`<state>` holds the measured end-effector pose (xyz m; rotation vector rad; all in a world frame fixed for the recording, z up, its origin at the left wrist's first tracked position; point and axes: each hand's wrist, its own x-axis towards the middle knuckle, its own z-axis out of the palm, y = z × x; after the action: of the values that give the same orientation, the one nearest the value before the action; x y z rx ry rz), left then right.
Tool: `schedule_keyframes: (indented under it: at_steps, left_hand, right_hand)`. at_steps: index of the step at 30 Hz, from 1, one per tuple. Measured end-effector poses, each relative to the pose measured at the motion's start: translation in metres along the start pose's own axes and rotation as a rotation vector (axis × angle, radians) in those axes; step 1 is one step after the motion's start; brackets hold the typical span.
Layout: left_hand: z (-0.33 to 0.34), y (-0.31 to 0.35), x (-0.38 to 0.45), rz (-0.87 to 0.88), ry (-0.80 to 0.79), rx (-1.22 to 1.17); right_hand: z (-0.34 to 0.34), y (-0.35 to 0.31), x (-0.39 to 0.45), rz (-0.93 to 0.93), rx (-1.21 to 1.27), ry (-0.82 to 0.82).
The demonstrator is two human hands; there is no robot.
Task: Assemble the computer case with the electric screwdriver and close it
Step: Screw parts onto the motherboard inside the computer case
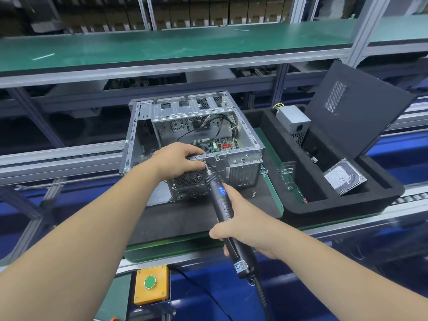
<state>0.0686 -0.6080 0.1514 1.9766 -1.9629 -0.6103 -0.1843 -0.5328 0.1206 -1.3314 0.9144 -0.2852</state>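
An open metal computer case lies on its side on a dark mat, with its motherboard and cables showing inside. My left hand grips the case's near top rail, the fingers curled over the edge above the perforated fan grille. My right hand holds a black electric screwdriver by its barrel. The screwdriver's bit touches the rear panel just under the rail, right beside my left fingertips. The black side panel leans upright in the foam tray to the right.
A black foam tray on the right holds a grey power supply, a hard drive and a clear bracket. Loose screws lie on the mat. A yellow box with a green button sits at the bench's front edge. Green shelves run behind.
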Motion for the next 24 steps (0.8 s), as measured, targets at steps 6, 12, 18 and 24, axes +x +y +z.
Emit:
schedule_keyframes:
  at_steps: [6,12,18,24]
  left_hand:
    - [0.0,0.002,-0.001,-0.002,0.004,0.007]
    - [0.0,0.004,-0.003,0.001,0.005,0.003]
    - [0.0,0.003,-0.003,0.008,0.011,0.014]
    - [-0.001,0.003,-0.003,0.007,-0.001,0.016]
  right_hand:
    - [-0.001,-0.001,0.0,0.0,0.003,-0.008]
    - [0.001,-0.006,0.003,-0.014,-0.02,0.017]
    - [0.0,-0.013,0.003,0.003,-0.062,0.036]
    - [0.0,-0.015,0.003,0.016,-0.095,0.038]
